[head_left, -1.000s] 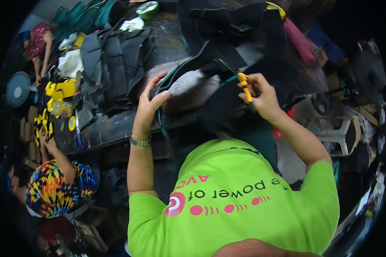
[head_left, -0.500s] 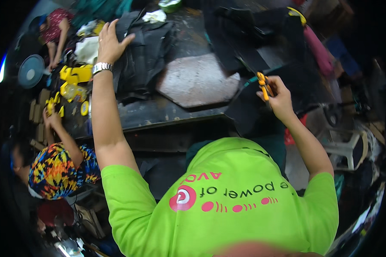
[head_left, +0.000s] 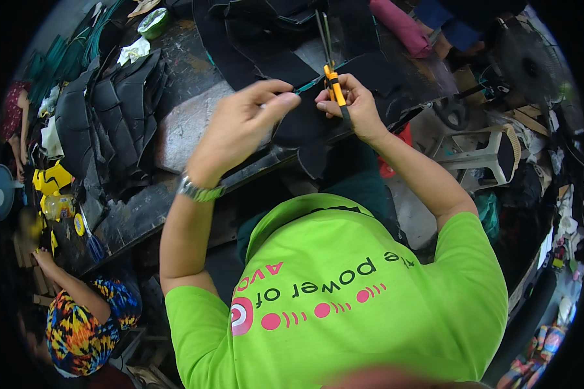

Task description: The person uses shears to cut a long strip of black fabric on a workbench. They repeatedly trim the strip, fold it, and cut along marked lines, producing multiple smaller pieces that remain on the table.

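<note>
My left hand [head_left: 240,126], with a metal watch at the wrist, pinches the end of a thin teal strip [head_left: 310,85] over a black fabric piece [head_left: 302,126] at the table's near edge. My right hand [head_left: 357,107] grips orange-handled scissors [head_left: 334,81], their dark blades pointing away from me, right beside the strip. The two hands nearly touch. More black cut pieces [head_left: 272,45] lie spread behind them.
A stack of black shaped pieces [head_left: 110,117] sits at the left of the dark worktable [head_left: 149,207], next to a grey board [head_left: 188,123]. Another person in a colourful top [head_left: 78,324] sits lower left near yellow items [head_left: 52,178]. A white plastic stool [head_left: 486,155] stands right.
My left hand has come back from the far-left stack to the centre and now pinches the teal strip beside the scissors. My right hand has stayed shut on the scissors.
</note>
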### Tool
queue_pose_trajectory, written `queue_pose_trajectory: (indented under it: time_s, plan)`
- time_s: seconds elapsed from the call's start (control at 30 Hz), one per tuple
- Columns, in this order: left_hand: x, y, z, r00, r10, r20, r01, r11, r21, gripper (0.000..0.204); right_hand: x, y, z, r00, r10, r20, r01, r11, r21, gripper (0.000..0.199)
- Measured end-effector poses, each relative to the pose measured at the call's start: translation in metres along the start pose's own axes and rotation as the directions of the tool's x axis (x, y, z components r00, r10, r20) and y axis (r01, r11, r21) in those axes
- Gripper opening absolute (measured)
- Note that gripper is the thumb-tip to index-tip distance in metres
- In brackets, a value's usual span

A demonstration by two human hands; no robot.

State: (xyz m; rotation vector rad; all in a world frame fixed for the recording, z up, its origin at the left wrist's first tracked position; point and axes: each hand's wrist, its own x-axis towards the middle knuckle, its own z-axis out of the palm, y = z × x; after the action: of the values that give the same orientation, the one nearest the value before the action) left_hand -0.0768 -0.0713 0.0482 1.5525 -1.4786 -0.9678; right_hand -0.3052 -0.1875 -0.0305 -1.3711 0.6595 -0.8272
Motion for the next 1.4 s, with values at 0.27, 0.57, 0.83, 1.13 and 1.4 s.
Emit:
queue_pose_trajectory:
  time_s: [0.27,0.57,0.83,1.13,1.4]
  plan:
    - [-0.005,-0.048,0.028,0.993,-0.08,0.087,0.108,0.919,-0.378,0.046,-0.036,-0.042,-0.008,0.995,-0.095,-0.012,0.096,0.993,0.067,0.039]
    - [-0.08,-0.052,-0.017,0.981,0.038,-0.189,0.082,0.803,0.59,0.05,-0.035,-0.021,0.016,0.98,0.15,0.131,-0.154,0.988,0.023,0.044]
    - [-0.06,-0.044,0.022,0.943,0.278,-0.182,-0.058,0.677,0.733,0.08,0.005,-0.018,0.072,0.985,0.125,0.119,-0.138,0.985,0.106,0.048]
    - [-0.059,-0.05,0.002,0.878,0.206,-0.432,-0.04,0.931,0.364,0.051,0.023,-0.046,0.084,0.94,0.089,0.33,-0.113,0.992,0.053,0.04]
    - [-0.138,-0.085,-0.024,0.885,0.052,-0.463,-0.322,0.786,-0.527,0.062,0.056,-0.045,0.076,0.961,0.102,0.258,0.148,0.597,-0.788,0.041]
